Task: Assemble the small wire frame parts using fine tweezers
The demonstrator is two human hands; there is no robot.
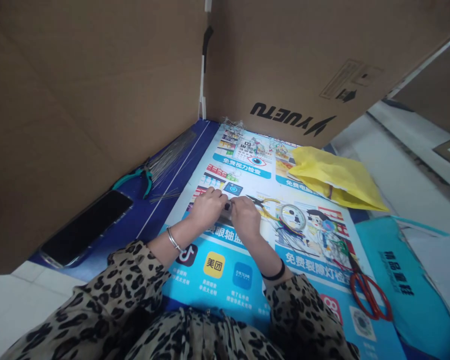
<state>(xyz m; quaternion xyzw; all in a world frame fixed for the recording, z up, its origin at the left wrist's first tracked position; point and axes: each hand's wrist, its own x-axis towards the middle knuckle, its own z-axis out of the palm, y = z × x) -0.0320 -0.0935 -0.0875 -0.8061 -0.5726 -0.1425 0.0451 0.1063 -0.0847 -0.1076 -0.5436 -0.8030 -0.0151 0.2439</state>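
Note:
My left hand [209,207] and my right hand [245,219] meet over a printed poster [255,280], fingertips closed together in a pinch. Something small and dark shows between the fingertips, too small and covered to name. Just right of my right hand lie pliers with yellow handles [272,201]. Beside them rests a pale ring-shaped roll [303,220], with thin coloured wires [290,237] below it.
Cardboard walls [277,60] stand behind and at left. Teal-handled pliers [149,184], thin metal wires [172,156] and a black phone [88,227] lie left. At right are a yellow bag [339,177], red-handled scissors [373,302] and a blue bag [393,270].

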